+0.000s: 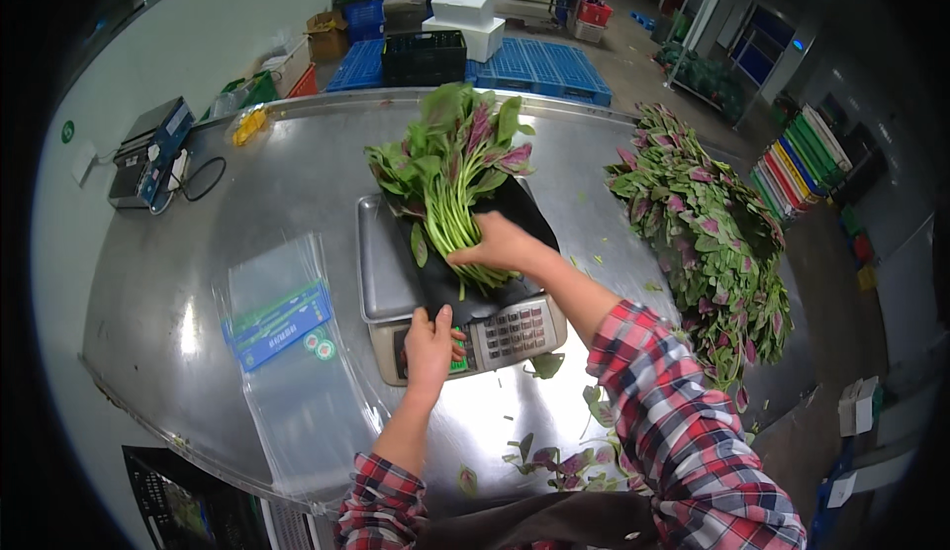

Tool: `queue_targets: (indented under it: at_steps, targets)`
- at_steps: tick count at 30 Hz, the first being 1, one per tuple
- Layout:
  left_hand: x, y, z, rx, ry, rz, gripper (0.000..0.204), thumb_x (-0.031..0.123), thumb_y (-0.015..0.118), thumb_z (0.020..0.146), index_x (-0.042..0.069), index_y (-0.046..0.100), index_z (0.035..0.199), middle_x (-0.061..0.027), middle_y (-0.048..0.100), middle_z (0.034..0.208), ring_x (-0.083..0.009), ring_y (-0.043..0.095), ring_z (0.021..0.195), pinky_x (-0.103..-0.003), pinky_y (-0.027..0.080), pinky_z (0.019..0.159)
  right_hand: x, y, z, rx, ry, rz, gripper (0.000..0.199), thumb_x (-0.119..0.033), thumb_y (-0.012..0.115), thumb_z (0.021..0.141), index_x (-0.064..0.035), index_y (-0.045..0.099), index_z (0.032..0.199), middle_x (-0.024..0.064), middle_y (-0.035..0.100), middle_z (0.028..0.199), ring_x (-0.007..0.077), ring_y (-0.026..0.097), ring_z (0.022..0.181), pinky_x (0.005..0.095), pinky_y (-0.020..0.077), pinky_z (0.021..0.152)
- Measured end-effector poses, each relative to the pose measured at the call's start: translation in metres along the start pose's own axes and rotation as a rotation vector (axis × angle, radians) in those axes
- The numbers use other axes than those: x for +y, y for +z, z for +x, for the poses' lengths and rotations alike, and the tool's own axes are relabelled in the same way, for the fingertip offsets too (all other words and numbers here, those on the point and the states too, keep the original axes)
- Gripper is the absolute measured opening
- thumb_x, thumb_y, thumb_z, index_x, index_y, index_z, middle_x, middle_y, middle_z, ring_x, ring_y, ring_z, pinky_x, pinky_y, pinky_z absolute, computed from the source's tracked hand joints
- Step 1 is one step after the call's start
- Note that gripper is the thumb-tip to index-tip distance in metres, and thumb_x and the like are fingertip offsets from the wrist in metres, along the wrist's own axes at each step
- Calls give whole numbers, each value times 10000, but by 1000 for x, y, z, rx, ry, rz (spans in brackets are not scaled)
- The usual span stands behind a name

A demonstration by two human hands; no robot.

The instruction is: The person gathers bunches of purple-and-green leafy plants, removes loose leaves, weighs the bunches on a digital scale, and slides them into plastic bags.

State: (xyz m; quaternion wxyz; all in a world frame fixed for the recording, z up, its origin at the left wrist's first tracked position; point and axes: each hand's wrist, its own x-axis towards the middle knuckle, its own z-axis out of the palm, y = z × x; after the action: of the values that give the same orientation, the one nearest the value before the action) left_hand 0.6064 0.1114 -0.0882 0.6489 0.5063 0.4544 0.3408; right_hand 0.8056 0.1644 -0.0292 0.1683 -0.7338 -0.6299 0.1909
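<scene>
A leafy bunch of green and purple amaranth point(455, 169) lies with its pale green stems toward me. My right hand point(495, 245) is closed round the stems near their cut ends. Beneath the bunch is a black sheet point(529, 216), spread over the metal tray point(384, 268) of a weighing scale point(515, 334). At the sheet's near edge, my left hand point(429, 350) is curled with its thumb up, seemingly pinching that edge. It partly covers the scale's display, while the keypad shows beside it.
Clear plastic bags point(302, 392) with a blue-green printed band lie at left. A large heap of amaranth point(708, 253) covers the table's right side. Loose leaves point(574, 466) are scattered near me. A boxy device point(153, 154) with a cable sits far left, near a yellow bundle point(249, 126).
</scene>
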Motion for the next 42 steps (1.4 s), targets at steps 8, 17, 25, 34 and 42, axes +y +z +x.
queue_targets:
  at_steps: [8,17,25,34,42]
  targets:
    - [-94,-64,-136,142,465,826,415,223,697,751,7,542,1070,-182,536,1026,-320,505,943,-395,428,816,64,75,-222,1,-165,178,278,-201,602,818,-19,563,1025,164,566,1022,336,548,954,401,457,818]
    - [-161,-49,-238,-351,295,987,441,177,660,735,12,525,1121,-189,479,1025,-365,509,946,-434,463,788,49,150,-379,-172,-185,-214,474,-273,614,804,-217,491,1259,104,329,1412,352,284,1306,547,266,1031]
    - [-158,53,-220,-817,120,571,284,225,549,883,43,570,1100,-119,577,1062,-225,544,929,-369,459,786,79,101,-459,195,82,224,413,-204,648,790,-75,523,1162,166,494,1185,352,471,1089,439,391,917]
    - [-120,119,-220,-392,97,418,149,69,607,845,-2,600,976,-19,554,783,-67,465,633,-215,404,580,213,6,-611,676,686,23,167,-159,639,791,-12,585,849,137,560,849,327,545,811,396,445,724]
    - [-93,247,-245,-1057,293,607,210,91,639,806,-5,621,993,-133,626,939,-257,614,833,-309,481,751,271,-13,-622,234,387,-276,136,-91,599,698,-91,649,825,69,586,889,281,529,906,382,425,747]
